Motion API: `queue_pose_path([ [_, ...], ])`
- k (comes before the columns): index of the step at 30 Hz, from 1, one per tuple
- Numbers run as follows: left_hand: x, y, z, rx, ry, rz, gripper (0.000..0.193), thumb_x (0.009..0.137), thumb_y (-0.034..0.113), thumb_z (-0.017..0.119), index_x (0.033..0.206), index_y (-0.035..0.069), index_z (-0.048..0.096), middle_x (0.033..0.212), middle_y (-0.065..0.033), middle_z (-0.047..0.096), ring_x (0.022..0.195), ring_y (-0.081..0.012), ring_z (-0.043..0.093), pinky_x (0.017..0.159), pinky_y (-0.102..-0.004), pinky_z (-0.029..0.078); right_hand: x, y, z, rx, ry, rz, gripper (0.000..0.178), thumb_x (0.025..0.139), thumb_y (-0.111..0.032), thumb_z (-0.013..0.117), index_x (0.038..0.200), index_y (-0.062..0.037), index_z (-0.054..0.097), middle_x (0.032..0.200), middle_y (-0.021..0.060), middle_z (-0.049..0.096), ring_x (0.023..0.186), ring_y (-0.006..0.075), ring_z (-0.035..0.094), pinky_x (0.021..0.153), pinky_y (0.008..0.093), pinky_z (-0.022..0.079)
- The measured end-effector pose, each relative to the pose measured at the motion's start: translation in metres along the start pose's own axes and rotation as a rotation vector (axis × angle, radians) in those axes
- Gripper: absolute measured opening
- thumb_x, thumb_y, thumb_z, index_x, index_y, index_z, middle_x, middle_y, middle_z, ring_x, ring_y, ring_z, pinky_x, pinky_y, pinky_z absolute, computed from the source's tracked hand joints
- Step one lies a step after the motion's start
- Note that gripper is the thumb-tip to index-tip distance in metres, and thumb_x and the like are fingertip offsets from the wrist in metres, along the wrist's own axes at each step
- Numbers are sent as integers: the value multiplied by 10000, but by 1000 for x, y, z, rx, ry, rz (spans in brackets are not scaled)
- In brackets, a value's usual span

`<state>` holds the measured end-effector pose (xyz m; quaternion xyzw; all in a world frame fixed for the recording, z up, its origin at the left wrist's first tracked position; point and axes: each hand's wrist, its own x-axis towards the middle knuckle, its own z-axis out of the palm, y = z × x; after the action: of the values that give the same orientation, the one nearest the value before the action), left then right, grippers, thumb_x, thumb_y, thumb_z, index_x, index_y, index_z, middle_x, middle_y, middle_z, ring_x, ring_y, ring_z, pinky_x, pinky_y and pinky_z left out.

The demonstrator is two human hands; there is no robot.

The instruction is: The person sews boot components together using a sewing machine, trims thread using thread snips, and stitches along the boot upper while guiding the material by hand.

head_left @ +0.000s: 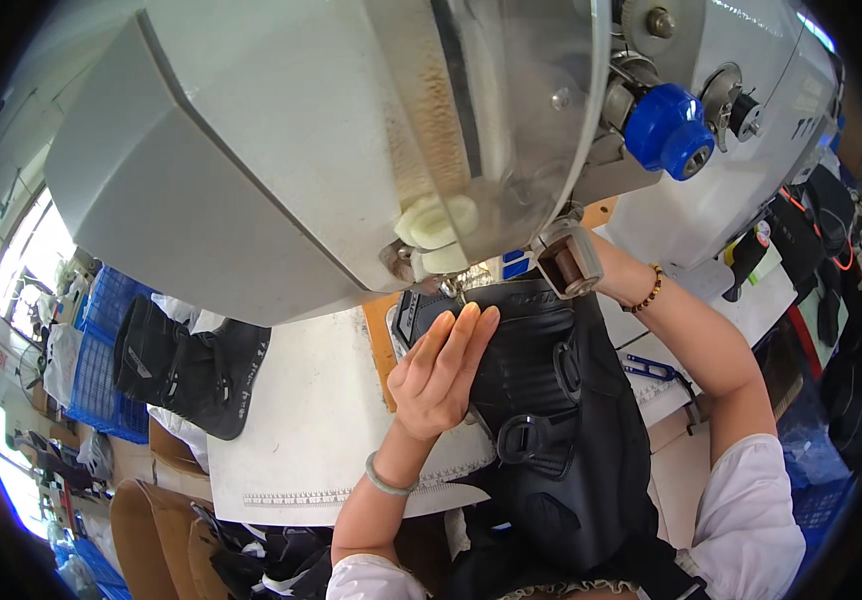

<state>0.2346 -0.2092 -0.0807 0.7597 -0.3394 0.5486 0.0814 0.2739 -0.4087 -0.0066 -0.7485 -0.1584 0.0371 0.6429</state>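
A black boot upper (591, 450) with buckles and straps hangs from the sewing machine (251, 150) toward my body, its top part lying under the machine head. My left hand (436, 375) rests on the left side of this upper, just below the needle area. Its fingers are stretched out side by side, their tips close to the presser foot. The right arm reaches past the upper's far right side. Of my right hand (611, 268) only the wrist end shows; the machine parts hide its fingers. A clear guard (531, 110) covers part of the machine head.
A second black boot upper (191, 365) lies on the white table (301, 410) at the left. Blue plastic crates (111, 370) and a cardboard box (156, 540) stand beyond the table's left edge. Blue-handled thread snips (649, 368) lie right of the work. A blue knob (669, 130) juts from the machine.
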Motion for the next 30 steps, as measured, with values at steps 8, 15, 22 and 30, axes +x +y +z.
queue_pose_path([
  [8, 0, 0, 0, -13, 10, -40, 314, 691, 123, 616, 989, 99, 714, 1049, -14, 645, 940, -142, 576, 776, -203, 480, 1, 4, 3, -54, 35, -8, 367, 739, -175, 620, 945, 75, 447, 710, 24, 504, 633, 47, 444, 510, 212, 374],
  [15, 0, -2, 0, -57, 8, -32, 339, 686, 120, 586, 1000, 69, 703, 1046, -25, 643, 962, -159, 571, 778, -227, 469, -1, 1, 10, -41, 97, -83, 312, 750, -178, 627, 884, 60, 478, 691, 13, 504, 621, 38, 437, 500, 210, 364],
  [22, -2, -5, -1, -87, -19, -43, 339, 656, 107, 629, 984, 104, 715, 1053, 8, 633, 962, -149, 556, 762, -213, 492, -5, 3, 14, -55, 160, -113, 267, 760, -181, 634, 822, 46, 509, 672, 2, 505, 608, 28, 429, 490, 208, 354],
  [30, 0, -4, 3, -81, 20, -45, 315, 651, 112, 626, 950, 94, 723, 1041, 8, 634, 952, -148, 557, 766, -210, 501, -4, 5, 11, -10, 123, -158, 273, 752, -188, 642, 796, 35, 491, 661, -3, 481, 594, 25, 414, 472, 204, 334],
])
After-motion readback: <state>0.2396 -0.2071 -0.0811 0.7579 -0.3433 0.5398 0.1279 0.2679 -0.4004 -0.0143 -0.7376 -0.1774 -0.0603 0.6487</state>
